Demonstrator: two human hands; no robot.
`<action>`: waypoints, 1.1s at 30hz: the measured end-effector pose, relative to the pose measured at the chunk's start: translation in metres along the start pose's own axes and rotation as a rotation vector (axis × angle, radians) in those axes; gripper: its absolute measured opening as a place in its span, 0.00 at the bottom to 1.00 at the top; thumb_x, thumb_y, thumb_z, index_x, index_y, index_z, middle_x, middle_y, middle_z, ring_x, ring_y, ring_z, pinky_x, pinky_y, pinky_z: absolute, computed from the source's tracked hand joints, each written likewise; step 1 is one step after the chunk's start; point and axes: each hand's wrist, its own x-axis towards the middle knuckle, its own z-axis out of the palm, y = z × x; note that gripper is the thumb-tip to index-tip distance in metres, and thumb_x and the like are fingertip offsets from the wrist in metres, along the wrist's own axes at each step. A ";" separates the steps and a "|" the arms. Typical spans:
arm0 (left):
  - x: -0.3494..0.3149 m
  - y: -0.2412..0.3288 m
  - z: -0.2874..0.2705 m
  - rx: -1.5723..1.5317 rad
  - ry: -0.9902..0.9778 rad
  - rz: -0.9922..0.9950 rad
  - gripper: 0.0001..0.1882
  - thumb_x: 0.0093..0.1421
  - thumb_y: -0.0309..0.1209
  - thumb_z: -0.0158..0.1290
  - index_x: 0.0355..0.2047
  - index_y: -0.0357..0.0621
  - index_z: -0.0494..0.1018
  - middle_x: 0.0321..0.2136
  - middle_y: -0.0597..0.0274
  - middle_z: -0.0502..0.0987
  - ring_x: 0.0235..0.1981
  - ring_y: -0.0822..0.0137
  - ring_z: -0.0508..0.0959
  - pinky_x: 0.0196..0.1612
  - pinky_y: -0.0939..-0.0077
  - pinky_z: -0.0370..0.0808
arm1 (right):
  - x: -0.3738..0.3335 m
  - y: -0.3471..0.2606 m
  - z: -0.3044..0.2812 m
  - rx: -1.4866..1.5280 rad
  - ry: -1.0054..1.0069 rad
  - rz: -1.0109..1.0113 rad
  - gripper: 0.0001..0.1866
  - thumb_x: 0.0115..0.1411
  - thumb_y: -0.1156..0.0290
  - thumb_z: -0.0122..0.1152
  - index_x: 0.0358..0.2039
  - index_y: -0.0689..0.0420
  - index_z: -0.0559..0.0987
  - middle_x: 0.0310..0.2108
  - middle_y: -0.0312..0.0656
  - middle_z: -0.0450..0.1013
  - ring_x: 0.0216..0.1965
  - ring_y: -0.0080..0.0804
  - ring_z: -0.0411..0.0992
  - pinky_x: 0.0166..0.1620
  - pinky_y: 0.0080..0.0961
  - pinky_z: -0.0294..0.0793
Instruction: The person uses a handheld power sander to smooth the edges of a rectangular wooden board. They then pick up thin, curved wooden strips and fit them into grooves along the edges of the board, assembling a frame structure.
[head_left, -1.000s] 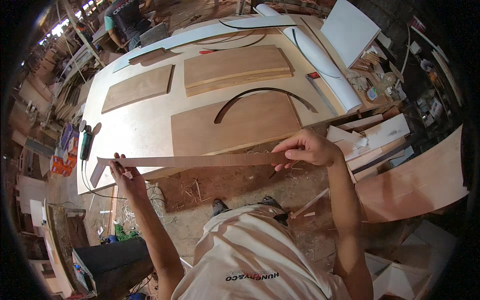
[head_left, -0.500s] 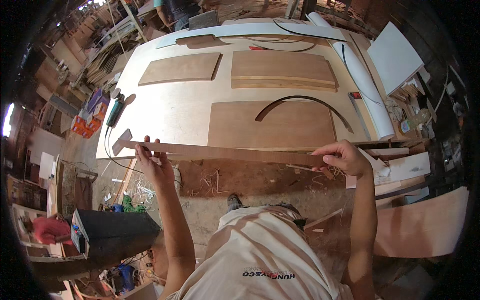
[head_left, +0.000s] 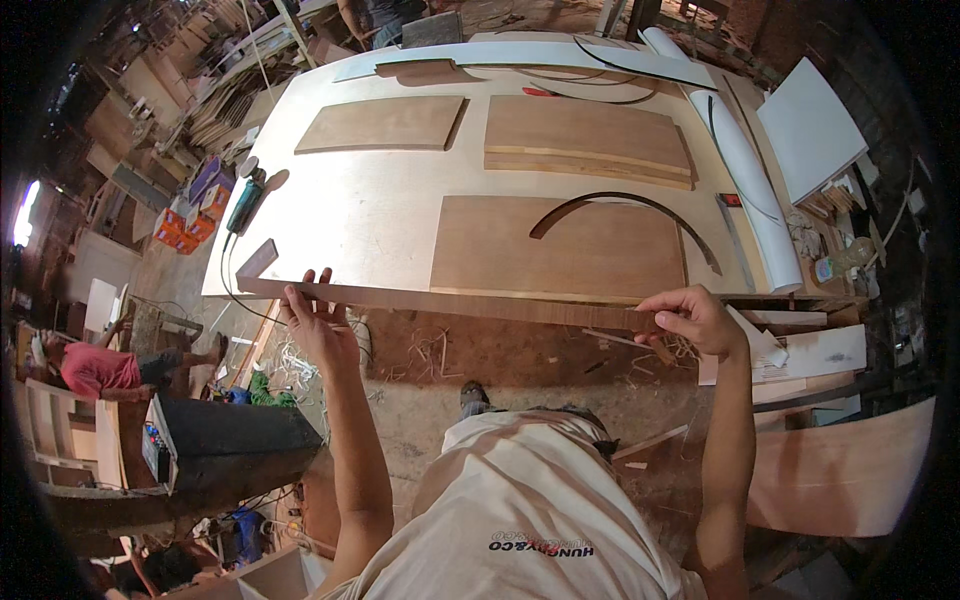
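Strip: I saw a long, thin wooden strip stretched level along the near edge of the worktable, in front of the nearest panel and above the shaving-strewn floor.
Left hand: my left hand sat at the strip's left end, fingers spread upward behind it and thumb beneath, closed on the wood.
Right hand: my right hand pinched the strip's right end, fingers curled tight together over its top edge.
Nearest panel: a brown rectangular board lay flat just behind the strip, near the table's front edge.
Curved piece: a dark arched strip rested on that board, its ends pointing toward me.
Far panels: a smaller brown board lay to the left at the back, and a stacked pair of boards lay to its right, both well apart from my hands.
Power tool: a teal-bodied hand tool lay at the table's left margin, its dark cord trailing toward the strip's left end.
White roll: a rolled white sheet ran along the table's right side.
White slab: a white panel leaned beyond the roll.
Bystander: a person in a red shirt was low at the far left, away from the table.
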 end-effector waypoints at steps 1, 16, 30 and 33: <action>-0.003 -0.001 0.002 0.013 0.011 0.008 0.16 0.71 0.41 0.45 0.52 0.48 0.61 0.45 0.57 0.76 0.44 0.59 0.80 0.36 0.69 0.83 | 0.000 0.002 0.000 -0.018 0.003 0.005 0.14 0.65 0.81 0.49 0.49 0.72 0.75 0.41 0.49 0.78 0.40 0.32 0.80 0.44 0.23 0.79; -0.034 -0.004 -0.068 0.548 -0.120 0.299 0.17 0.70 0.42 0.47 0.34 0.39 0.74 0.38 0.59 0.79 0.43 0.71 0.76 0.51 0.67 0.75 | -0.013 0.040 0.000 -0.091 0.144 0.081 0.13 0.66 0.80 0.47 0.47 0.71 0.76 0.41 0.48 0.77 0.37 0.32 0.79 0.43 0.27 0.81; -0.060 0.008 -0.059 0.662 -0.098 0.395 0.15 0.70 0.36 0.50 0.28 0.40 0.73 0.23 0.76 0.63 0.26 0.82 0.58 0.28 0.84 0.53 | -0.021 0.066 -0.010 -0.157 0.215 0.097 0.14 0.63 0.81 0.47 0.46 0.67 0.78 0.40 0.43 0.77 0.38 0.29 0.78 0.41 0.25 0.80; -0.063 -0.005 -0.043 0.587 -0.132 0.329 0.13 0.70 0.37 0.49 0.34 0.38 0.73 0.28 0.69 0.72 0.29 0.79 0.69 0.33 0.83 0.65 | -0.029 0.090 -0.007 -0.070 0.198 0.167 0.13 0.64 0.81 0.47 0.45 0.67 0.78 0.40 0.43 0.76 0.41 0.28 0.77 0.43 0.26 0.79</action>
